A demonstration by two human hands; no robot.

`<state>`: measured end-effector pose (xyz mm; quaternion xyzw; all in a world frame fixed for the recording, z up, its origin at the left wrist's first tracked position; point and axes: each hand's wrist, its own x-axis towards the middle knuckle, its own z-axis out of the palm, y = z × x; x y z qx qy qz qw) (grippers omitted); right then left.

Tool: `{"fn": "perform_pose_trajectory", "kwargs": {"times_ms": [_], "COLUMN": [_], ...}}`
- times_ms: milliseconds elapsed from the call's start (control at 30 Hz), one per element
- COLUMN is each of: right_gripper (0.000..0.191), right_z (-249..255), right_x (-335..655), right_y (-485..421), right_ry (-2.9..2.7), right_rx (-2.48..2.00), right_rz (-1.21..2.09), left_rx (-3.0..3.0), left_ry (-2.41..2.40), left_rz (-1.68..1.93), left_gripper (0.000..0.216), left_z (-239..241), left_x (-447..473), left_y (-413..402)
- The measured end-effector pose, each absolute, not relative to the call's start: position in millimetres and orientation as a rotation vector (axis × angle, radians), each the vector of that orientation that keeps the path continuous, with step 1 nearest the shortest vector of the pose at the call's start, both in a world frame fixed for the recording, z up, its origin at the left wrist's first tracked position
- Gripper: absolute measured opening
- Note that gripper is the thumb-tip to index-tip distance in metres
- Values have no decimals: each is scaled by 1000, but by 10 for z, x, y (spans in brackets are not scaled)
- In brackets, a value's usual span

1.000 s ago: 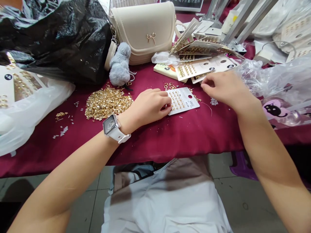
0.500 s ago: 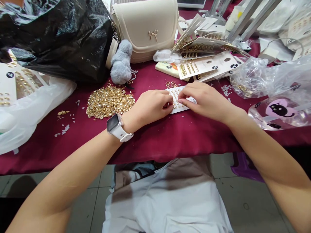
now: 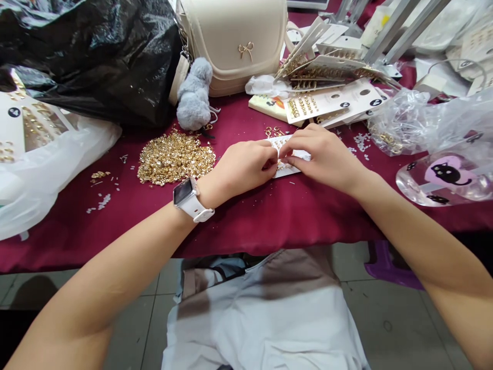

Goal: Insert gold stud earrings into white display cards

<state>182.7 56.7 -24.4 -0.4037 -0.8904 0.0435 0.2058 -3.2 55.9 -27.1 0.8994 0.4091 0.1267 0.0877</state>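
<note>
A white earring card (image 3: 287, 171) with rows of small gold studs lies on the table between my hands. My left hand (image 3: 246, 164), with a white-strapped watch (image 3: 185, 191) at the wrist, is curled closed on the card's left edge. Over the card's middle, my right hand (image 3: 321, 159) has thumb and fingers drawn together in a pinch; whatever is between the fingertips is too small to make out. Just behind the card lie a few loose gold earrings (image 3: 273, 132). A pile of small gold pieces (image 3: 173, 158) sits to the left of my left hand.
Behind stand a cream handbag (image 3: 234, 46) with a grey plush charm (image 3: 194, 95) and a black plastic bag (image 3: 96, 61). Stacked earring cards (image 3: 319, 105) and clear plastic bags (image 3: 400, 123) lie right. A white bag (image 3: 84, 154) is left, near tiny clear bits (image 3: 103, 201).
My right hand has shifted slightly left across the card, bringing its fingertips closer to my left hand. The left hand keeps its place at the card's edge. The view has moved a little.
</note>
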Motion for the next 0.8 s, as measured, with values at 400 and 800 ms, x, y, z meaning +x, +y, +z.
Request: {"fn": "perform_pose_trajectory", "kwargs": {"times_ms": [400, 800], "right_gripper": [15, 16], "right_z": [-190, -171], "right_x": [1824, 1818], "right_y": [586, 602], "right_ry": [-2429, -2425], "right_rx": [-1210, -1267], "right_rz": [225, 198], "left_rx": [2688, 2695], "left_ry": [1214, 1214], "left_rz": [393, 400], "left_gripper": [23, 20], "left_z": [-285, -290], "left_x": [-31, -18], "left_y": [564, 553]}}
